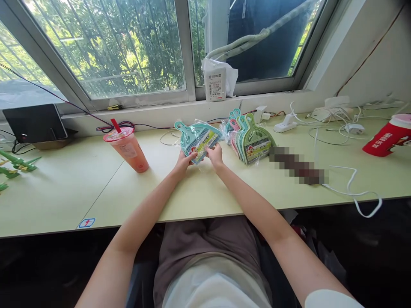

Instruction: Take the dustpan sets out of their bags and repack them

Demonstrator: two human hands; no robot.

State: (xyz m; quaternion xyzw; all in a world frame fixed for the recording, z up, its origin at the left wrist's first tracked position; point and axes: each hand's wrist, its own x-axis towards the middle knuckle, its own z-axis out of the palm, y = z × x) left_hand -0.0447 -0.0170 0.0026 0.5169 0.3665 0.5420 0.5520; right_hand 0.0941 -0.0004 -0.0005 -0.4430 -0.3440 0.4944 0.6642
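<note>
Between my hands is a teal mini dustpan and brush set (196, 136) in a clear plastic wrapper with a yellow printed label. My left hand (186, 161) grips its lower left edge, and my right hand (215, 155) holds the lower right edge. The dustpan's looped handle points up and to the left, and its lower edge is close to the tabletop. Just to the right lies a group of similar wrapped dustpan sets (253, 139) in green, pink and teal, overlapping one another.
A pale yellow-green table (167, 192) runs along the window. A lidded drink cup (128, 149) with a red straw stands left. A dark tablet (35, 123) is farther left. White cables, a power strip (285, 123), a pixelated patch and a red cup (385, 139) lie right.
</note>
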